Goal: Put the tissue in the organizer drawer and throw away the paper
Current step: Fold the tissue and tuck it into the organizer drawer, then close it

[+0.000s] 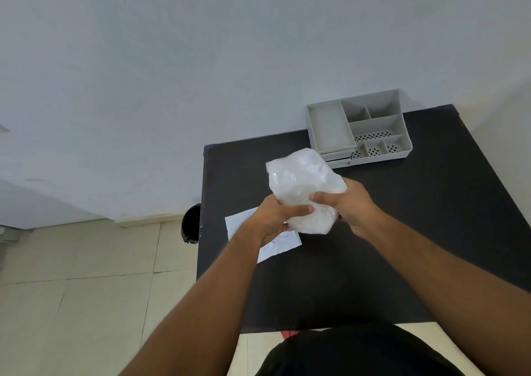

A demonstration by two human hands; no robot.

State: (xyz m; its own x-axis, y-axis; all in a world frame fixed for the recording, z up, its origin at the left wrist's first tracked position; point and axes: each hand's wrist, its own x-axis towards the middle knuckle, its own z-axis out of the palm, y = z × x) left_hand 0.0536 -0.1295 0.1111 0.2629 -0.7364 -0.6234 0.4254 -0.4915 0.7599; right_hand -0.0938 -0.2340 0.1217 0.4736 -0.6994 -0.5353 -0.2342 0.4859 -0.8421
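A pack of white tissue (301, 186) in clear plastic wrap is held up above the black table (431, 232). My left hand (275, 217) grips its lower left side and my right hand (347, 203) grips its lower right side. A white sheet of paper (275, 246) with faint writing lies flat on the table under my left hand, partly hidden by it. The grey organizer (359, 128) stands at the table's far edge, its top drawer (330, 128) pulled out and empty.
A black bin (191, 223) stands on the tiled floor just left of the table. A pale wall runs behind the table. The organizer has several open top compartments, some with perforated floors.
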